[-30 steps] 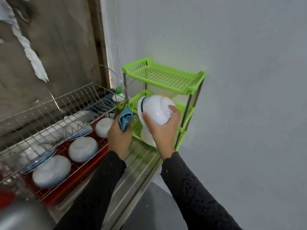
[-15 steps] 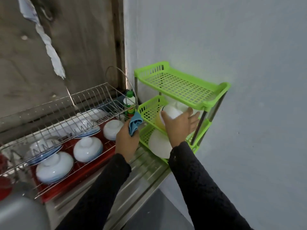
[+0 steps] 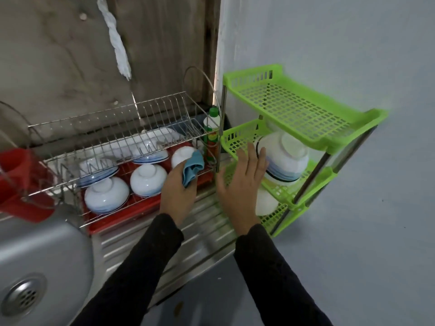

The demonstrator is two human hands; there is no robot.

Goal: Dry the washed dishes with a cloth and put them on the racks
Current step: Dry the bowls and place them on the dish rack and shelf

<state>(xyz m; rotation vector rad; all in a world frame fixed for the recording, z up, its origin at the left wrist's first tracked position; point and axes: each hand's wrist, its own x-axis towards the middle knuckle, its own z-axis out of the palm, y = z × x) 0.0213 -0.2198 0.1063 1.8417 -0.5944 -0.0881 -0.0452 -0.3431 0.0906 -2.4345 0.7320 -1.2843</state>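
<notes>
My left hand [image 3: 177, 192] grips a bunched blue cloth [image 3: 193, 168] in front of the wire dish rack [image 3: 113, 128]. My right hand [image 3: 240, 184] hovers with fingers spread and holds nothing, just left of a stack of upturned white bowls [image 3: 286, 158] on the middle shelf of the green plastic rack [image 3: 301, 111]. Another white dish [image 3: 266, 203] leans on the bottom shelf. Several upturned white and blue bowls [image 3: 148, 180] sit on the red tray inside the wire rack.
A dish soap bottle with a green cap [image 3: 213, 135] stands between the two racks. A red container [image 3: 18, 182] sits at the far left. The steel sink basin [image 3: 35, 267] lies at lower left, beside the ribbed drainboard [image 3: 204, 222]. A grey wall closes off the right.
My right hand set the white bowl on the stack in the green rack's middle shelf, let go and drew back. My left hand kept holding the cloth.
</notes>
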